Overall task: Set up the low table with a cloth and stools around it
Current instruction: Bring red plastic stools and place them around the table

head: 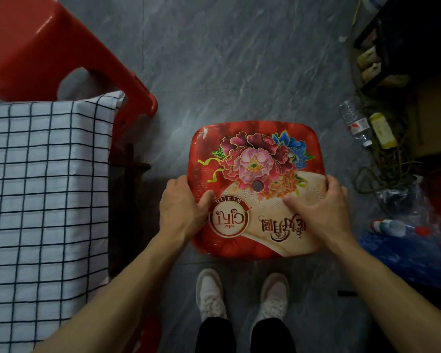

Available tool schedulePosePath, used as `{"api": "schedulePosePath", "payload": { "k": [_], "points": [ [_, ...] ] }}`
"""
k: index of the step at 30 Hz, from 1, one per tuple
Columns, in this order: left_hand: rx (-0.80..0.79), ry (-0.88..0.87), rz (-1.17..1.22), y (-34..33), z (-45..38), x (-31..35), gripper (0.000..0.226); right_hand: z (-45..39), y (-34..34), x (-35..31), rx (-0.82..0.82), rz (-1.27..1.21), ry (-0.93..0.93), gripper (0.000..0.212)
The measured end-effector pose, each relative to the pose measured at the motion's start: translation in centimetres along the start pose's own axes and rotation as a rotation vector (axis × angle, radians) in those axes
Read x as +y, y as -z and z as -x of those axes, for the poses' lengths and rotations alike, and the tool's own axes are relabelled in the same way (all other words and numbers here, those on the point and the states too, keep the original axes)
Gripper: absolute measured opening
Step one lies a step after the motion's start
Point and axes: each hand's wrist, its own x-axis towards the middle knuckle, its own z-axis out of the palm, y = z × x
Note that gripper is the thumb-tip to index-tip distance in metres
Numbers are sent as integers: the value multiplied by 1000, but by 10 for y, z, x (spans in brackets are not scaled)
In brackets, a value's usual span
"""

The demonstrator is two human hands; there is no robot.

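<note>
Checked white cloth [43,189] with dark grid lines already covers the low table [127,171], of which only a dark leg and crossbar show just right of the cloth's hanging edge, so the covering step looks done. Beyond the table's far corner a plain red plastic stool [36,47] stands close in, apparently placed. Right of the table, apart from it across a strip of grey tiled floor [239,59], a second stool with a printed flower seat [257,187] is held from above: the left hand [183,207] grips its left rim, the right hand [321,210] grips its right rim, thumbs lying on the seat. Whether its legs touch the floor cannot be told. This stool probably needs setting down at the table; any further stools are out of view. Farther right, bottles [357,123] and bags lie against the wall.
</note>
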Motion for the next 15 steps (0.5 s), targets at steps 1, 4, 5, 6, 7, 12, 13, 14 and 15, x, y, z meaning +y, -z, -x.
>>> {"api": "schedulePosePath", "payload": {
  "k": [1, 4, 5, 6, 7, 12, 13, 14, 15],
  "points": [
    [4, -3, -2, -4, 2, 4, 56, -3, 4, 4, -1, 1, 1, 102],
    [0, -13, 2, -11, 6, 16, 56, -8, 13, 14, 2, 7, 5, 100],
    [-13, -20, 3, -13, 7, 20, 56, -9, 16, 18, 7, 13, 6, 99],
    [-30, -29, 3, -16, 8, 24, 56, -10, 19, 22, 9, 18, 3, 98],
    [-43, -39, 5, -18, 9, 27, 56, -11, 22, 25, 6, 21, -3, 98],
    [-51, -57, 41, -27, 11, 39, 60, -16, 31, 38, -5, 42, -9, 99],
    [-46, -44, 69, -29, 13, 40, 62, -17, 32, 40, -20, 44, -8, 101],
    [-37, -30, 105, -31, 16, 41, 65, -17, 33, 41, -39, 51, -6, 104],
    [-23, -18, 141, -32, 18, 41, 67, -16, 33, 42, -60, 58, -6, 107]
  ]
}}
